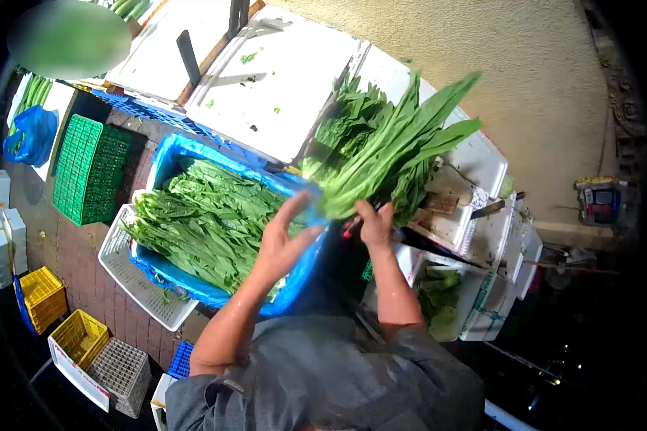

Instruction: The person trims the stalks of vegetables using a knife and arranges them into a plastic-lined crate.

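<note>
A bunch of long-leaf lettuce [402, 147] lies slantwise in front of me, its pale stalk ends toward my hands and its leaves toward the upper right. My left hand [284, 233] is open beside the stalk ends, fingers apart and slightly blurred. My right hand [376, 226] is closed at the underside of the stalks. From under its fingers pokes the red end of a tool [349, 228]; most of it is hidden, so its kind is unclear. More lettuce [208, 215] fills a crate lined with blue plastic [305, 276], left of and below my left hand.
White foam boxes [273, 86] with leaf scraps stand ahead. Other foam boxes [496, 258] are on the right, by a rough wall [532, 93]. A green crate [79, 169], yellow crates [39, 294] and a grey crate [122, 370] stand on the brick floor at left.
</note>
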A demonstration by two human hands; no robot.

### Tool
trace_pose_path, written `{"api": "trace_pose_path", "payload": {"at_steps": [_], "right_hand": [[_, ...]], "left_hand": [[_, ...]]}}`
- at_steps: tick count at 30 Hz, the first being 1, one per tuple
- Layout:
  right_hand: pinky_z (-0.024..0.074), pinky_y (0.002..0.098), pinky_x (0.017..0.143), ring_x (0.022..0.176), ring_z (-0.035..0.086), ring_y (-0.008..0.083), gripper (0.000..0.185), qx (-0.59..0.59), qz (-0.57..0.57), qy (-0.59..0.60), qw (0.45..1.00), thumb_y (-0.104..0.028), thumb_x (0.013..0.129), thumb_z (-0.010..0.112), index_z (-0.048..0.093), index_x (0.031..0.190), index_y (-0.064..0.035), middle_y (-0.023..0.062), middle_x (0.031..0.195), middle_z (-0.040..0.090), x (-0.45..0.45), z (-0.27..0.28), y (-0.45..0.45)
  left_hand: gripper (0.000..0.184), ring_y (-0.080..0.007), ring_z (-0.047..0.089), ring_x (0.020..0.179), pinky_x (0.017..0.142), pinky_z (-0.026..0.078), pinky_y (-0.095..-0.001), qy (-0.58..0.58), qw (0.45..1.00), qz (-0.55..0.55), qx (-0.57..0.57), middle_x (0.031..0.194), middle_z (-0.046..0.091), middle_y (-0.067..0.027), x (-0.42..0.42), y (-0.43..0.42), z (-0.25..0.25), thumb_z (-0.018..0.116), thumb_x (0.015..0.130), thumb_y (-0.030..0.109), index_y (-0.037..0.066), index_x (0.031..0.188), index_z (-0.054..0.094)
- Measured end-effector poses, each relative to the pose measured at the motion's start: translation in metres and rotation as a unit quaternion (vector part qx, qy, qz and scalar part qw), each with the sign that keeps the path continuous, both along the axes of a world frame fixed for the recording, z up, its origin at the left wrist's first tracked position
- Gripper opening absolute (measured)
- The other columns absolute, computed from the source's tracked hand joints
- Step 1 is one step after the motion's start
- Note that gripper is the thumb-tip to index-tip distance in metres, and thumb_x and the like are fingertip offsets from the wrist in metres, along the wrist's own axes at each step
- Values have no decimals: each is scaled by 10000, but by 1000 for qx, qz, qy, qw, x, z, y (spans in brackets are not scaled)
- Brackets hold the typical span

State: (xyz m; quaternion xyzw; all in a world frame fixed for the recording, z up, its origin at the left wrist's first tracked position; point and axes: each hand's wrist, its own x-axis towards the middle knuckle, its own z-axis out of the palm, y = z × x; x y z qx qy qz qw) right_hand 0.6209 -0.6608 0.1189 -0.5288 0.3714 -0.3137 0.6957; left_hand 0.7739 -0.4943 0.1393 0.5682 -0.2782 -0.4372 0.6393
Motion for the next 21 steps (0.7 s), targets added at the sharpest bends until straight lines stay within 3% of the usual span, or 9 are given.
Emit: {"api": "trace_pose_path", "payload": {"at_steps": [1, 4, 6, 7, 10, 11, 14, 15, 21], "right_hand": [[442, 246, 328, 449, 562, 122, 278, -6, -32, -15, 999, -126, 835, 707, 589, 1044, 15, 66, 723, 641, 6, -17, -23], [426, 209, 419, 508, 542, 76, 209, -42, -27, -13, 999, -145, 832, 723, 622, 962, -15, 22, 776, 644, 17, -88, -84], [402, 228, 435, 531, 512, 60, 211, 35, 4, 25, 999, -104, 858, 706, 581, 1024, -69, -16, 781, 589, 37, -120, -101], [388, 235, 430, 542, 514, 59, 259, 46, 21, 55, 997, -118, 861, 723, 571, 1062, -58, -5, 803, 588, 53, -120, -100], [453, 302, 448, 603, 564, 157, 442, -26, -46, 255, 966, -136, 861, 744, 512, 1186, 52, 106, 875, 605, 83, -245, -120], [506, 335, 493, 673, 593, 207, 647, -15, -15, 266, 964, -132, 879, 726, 388, 1382, 96, 168, 981, 612, 80, -258, -121], [533, 344, 529, 752, 621, 226, 677, 2, 6, 288, 958, -128, 898, 706, 350, 1435, 78, 195, 1110, 606, 84, -254, -128], [546, 345, 548, 783, 632, 247, 423, -75, -65, 303, 948, -92, 903, 673, 490, 1253, 59, 181, 1134, 614, 87, -268, -123], [479, 307, 430, 692, 618, 171, 250, 26, -50, 225, 973, -130, 857, 730, 567, 1036, -66, 66, 896, 657, 82, -301, -147]], "left_hand": [[633, -266, 539, 1268, 1069, 413, -380, -3, 999, 33, 28, 1348, 583, -204, -9, 10, -24, 735, 862, 213, -48, 1387, 495], [492, -244, 601, 1183, 998, 467, -348, -57, 982, 54, 174, 1236, 662, -177, -21, 62, -72, 711, 877, 205, -46, 1283, 592], [491, -261, 621, 1166, 994, 473, -357, -44, 962, 68, 259, 1226, 668, -192, -28, 108, -107, 712, 878, 204, -50, 1280, 589], [489, -262, 625, 1163, 990, 478, -358, -39, 955, 88, 281, 1221, 667, -205, -36, 143, -147, 707, 885, 204, -58, 1279, 584], [483, -251, 622, 1129, 964, 488, -348, 16, 930, 119, 347, 1220, 647, -204, -36, 192, -149, 664, 920, 176, -82, 1305, 529], [485, -253, 623, 1128, 965, 488, -349, 29, 925, 145, 350, 1220, 646, -201, -39, 201, -148, 666, 919, 171, -84, 1308, 527], [489, -256, 619, 1134, 976, 483, -352, 70, 918, 205, 333, 1220, 647, -195, -33, 205, -136, 680, 915, 166, -89, 1305, 532], [489, -256, 617, 1138, 981, 480, -353, 88, 915, 223, 324, 1219, 648, -194, -36, 207, -134, 685, 913, 166, -90, 1302, 535], [549, -260, 611, 1137, 978, 473, -343, 110, 912, 220, 327, 1244, 626, -223, -33, 207, -151, 674, 913, 176, -133, 1328, 491]]}}
